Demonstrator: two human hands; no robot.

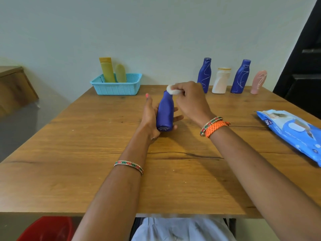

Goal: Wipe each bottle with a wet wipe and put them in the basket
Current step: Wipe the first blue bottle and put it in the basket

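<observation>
I cradle the blue bottle (165, 113) in my left hand (150, 117), above the middle of the table (86, 136). Its long axis runs away from me, base toward my body and neck pointing at the far wall. My left fingers curl under and round its body. My right hand (190, 100) comes over from the right, wrist bent, and pinches the folded white wipe (173, 90) against the bottle's neck. The basket (116, 85) sits at the far left, nearer my left hand, so that hand looks best placed to carry the bottle over.
</observation>
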